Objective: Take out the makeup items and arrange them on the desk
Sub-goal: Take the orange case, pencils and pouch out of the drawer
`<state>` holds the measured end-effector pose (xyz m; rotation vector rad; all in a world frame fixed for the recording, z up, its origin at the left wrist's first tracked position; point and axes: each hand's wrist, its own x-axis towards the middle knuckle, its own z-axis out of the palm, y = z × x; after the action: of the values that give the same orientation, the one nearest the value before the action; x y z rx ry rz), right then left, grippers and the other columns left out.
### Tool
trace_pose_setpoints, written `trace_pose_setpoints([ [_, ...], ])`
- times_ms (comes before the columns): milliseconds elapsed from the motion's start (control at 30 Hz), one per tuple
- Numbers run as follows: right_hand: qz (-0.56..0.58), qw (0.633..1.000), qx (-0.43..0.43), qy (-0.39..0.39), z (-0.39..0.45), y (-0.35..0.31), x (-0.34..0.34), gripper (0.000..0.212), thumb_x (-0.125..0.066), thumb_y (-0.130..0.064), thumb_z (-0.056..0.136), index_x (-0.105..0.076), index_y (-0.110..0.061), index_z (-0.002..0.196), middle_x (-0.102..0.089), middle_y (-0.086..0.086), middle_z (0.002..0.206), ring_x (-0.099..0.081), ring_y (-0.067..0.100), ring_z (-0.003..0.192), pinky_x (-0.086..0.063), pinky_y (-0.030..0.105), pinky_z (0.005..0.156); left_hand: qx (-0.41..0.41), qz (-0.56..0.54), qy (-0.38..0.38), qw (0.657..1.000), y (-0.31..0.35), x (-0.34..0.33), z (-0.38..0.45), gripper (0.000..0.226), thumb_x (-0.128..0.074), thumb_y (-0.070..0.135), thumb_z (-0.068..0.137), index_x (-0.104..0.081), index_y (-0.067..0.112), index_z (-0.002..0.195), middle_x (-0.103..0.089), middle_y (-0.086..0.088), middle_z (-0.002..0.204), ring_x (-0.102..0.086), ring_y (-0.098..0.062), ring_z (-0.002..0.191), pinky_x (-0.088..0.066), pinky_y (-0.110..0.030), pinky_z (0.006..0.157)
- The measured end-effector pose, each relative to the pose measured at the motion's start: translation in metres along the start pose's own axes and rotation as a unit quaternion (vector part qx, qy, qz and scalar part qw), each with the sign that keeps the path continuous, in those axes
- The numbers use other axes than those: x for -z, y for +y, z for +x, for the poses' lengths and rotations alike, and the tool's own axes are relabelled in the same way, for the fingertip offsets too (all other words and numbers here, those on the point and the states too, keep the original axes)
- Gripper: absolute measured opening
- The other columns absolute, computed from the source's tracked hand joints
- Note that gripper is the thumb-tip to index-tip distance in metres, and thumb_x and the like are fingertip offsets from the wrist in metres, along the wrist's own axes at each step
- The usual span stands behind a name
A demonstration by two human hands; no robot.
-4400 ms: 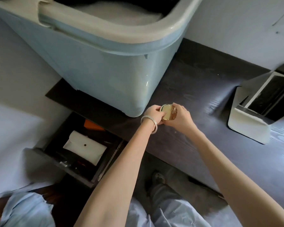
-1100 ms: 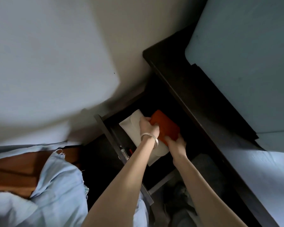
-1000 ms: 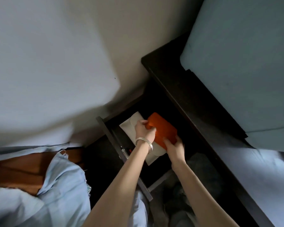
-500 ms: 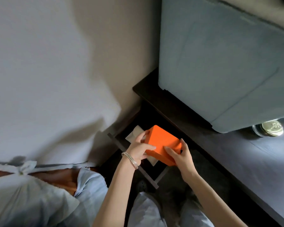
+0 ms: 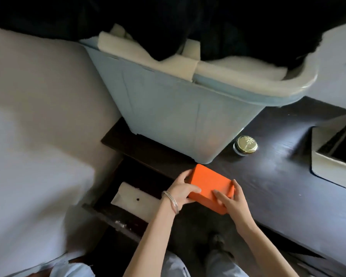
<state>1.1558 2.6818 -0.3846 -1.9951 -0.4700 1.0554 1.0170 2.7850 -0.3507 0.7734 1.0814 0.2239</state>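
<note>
An orange box (image 5: 209,184) is held at the front edge of the dark desk (image 5: 278,180), between both hands. My left hand (image 5: 183,191), with a silver bangle on the wrist, grips its left end. My right hand (image 5: 231,200) grips its right end. A small jar with a gold lid (image 5: 245,145) stands on the desk beside the blue tub. Below and to the left, the open drawer (image 5: 108,214) holds a white pouch (image 5: 135,199) with a dark snap.
A large pale blue tub (image 5: 178,120) with white padding fills the desk's back left. A white stand holding a dark mirror or screen (image 5: 336,154) sits at the right. A wall lies to the left, my legs and shoes below.
Both hands lifted the orange box out of the drawer and carried it up and right to the desk's edge. The view swung back toward the desk; the white pouch stayed in the drawer.
</note>
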Motion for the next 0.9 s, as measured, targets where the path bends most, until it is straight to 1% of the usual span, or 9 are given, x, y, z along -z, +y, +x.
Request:
trace_pose_setpoints([
  [67, 0.003, 1.000, -0.015, 0.022, 0.008, 0.007, 0.025, 0.089, -0.073, -0.030, 0.079, -0.018, -0.024, 0.149, -0.028, 0.004, 0.151, -0.041, 0.026, 0.128, -0.049, 0.040, 0.088, 0.010, 0.029, 0.002, 1.000, -0.003, -0.033, 0.017, 0.066, -0.053, -0.010, 0.083, -0.037, 0.024, 0.137, -0.051, -0.004, 0.117, -0.050, -0.024, 0.109, -0.047, -0.040, 0.089],
  [200, 0.006, 0.997, -0.050, 0.061, 0.028, 0.014, 0.069, 0.092, -0.075, -0.031, 0.078, -0.019, -0.024, 0.150, -0.030, 0.004, 0.151, -0.044, 0.028, 0.128, -0.046, 0.051, 0.098, 0.016, 0.064, 0.006, 0.998, -0.010, -0.089, 0.048, 0.070, -0.054, -0.010, 0.079, -0.037, 0.021, 0.140, -0.050, -0.006, 0.128, -0.050, -0.028, 0.120, -0.043, -0.045, 0.103],
  [400, -0.030, 0.996, -0.038, 0.069, 0.064, 0.013, 0.108, 0.091, -0.074, -0.027, 0.079, -0.018, -0.014, 0.150, -0.034, 0.008, 0.149, -0.040, 0.026, 0.132, -0.037, 0.039, 0.107, -0.001, 0.135, 0.029, 0.990, -0.008, -0.139, 0.087, 0.068, -0.052, -0.002, 0.083, -0.030, 0.016, 0.144, -0.046, -0.009, 0.139, -0.046, -0.027, 0.125, -0.036, -0.039, 0.109],
  [467, -0.039, 0.997, -0.038, 0.060, 0.077, 0.008, 0.114, 0.091, -0.074, -0.027, 0.079, -0.018, -0.014, 0.150, -0.034, 0.008, 0.149, -0.040, 0.026, 0.132, -0.037, 0.037, 0.106, 0.004, 0.160, 0.043, 0.986, -0.007, -0.147, 0.099, 0.065, -0.051, 0.006, 0.086, -0.028, 0.017, 0.146, -0.044, -0.008, 0.139, -0.044, -0.027, 0.127, -0.035, -0.038, 0.108],
  [600, -0.059, 0.997, -0.033, 0.042, 0.102, -0.001, 0.116, 0.092, -0.073, -0.027, 0.079, -0.016, -0.017, 0.150, -0.033, 0.007, 0.150, -0.038, 0.026, 0.133, -0.035, 0.041, 0.108, 0.010, 0.188, 0.091, 0.978, -0.022, -0.150, 0.144, 0.075, -0.053, 0.025, 0.073, -0.029, 0.027, 0.144, -0.045, -0.007, 0.141, -0.042, -0.031, 0.127, -0.034, -0.048, 0.108],
  [667, -0.070, 0.997, -0.030, 0.028, 0.111, -0.003, 0.115, 0.092, -0.073, -0.026, 0.079, -0.015, -0.018, 0.150, -0.032, 0.007, 0.150, -0.037, 0.026, 0.134, -0.035, 0.042, 0.108, 0.014, 0.229, 0.122, 0.965, -0.012, -0.155, 0.133, 0.065, -0.049, 0.022, 0.084, -0.027, 0.026, 0.145, -0.044, -0.006, 0.142, -0.039, -0.032, 0.128, -0.033, -0.047, 0.109],
  [733, -0.079, 0.996, -0.027, 0.014, 0.117, -0.004, 0.113, 0.093, -0.073, -0.024, 0.080, -0.014, -0.018, 0.151, -0.031, 0.007, 0.151, -0.036, 0.026, 0.135, -0.035, 0.042, 0.108, -0.001, 0.267, 0.165, 0.950, -0.003, -0.159, 0.122, 0.057, -0.042, 0.019, 0.092, -0.027, 0.026, 0.147, -0.044, -0.006, 0.142, -0.036, -0.031, 0.128, -0.033, -0.040, 0.107],
  [800, -0.083, 0.996, -0.021, 0.005, 0.121, -0.004, 0.112, 0.093, -0.073, -0.022, 0.080, -0.013, -0.019, 0.151, -0.030, 0.006, 0.152, -0.034, 0.026, 0.136, -0.035, 0.040, 0.108, -0.014, 0.285, 0.202, 0.937, -0.001, -0.161, 0.124, 0.055, -0.037, 0.015, 0.094, -0.026, 0.025, 0.147, -0.045, -0.006, 0.141, -0.034, -0.029, 0.125, -0.033, -0.037, 0.103],
  [900, -0.090, 0.996, -0.008, -0.004, 0.128, -0.004, 0.112, 0.096, -0.073, -0.018, 0.079, -0.011, -0.019, 0.152, -0.029, 0.005, 0.153, -0.032, 0.025, 0.138, -0.034, 0.041, 0.110, -0.018, 0.286, 0.217, 0.933, -0.002, -0.161, 0.132, 0.055, -0.036, 0.013, 0.095, -0.025, 0.026, 0.148, -0.044, -0.005, 0.142, -0.032, -0.029, 0.126, -0.034, -0.036, 0.102],
])
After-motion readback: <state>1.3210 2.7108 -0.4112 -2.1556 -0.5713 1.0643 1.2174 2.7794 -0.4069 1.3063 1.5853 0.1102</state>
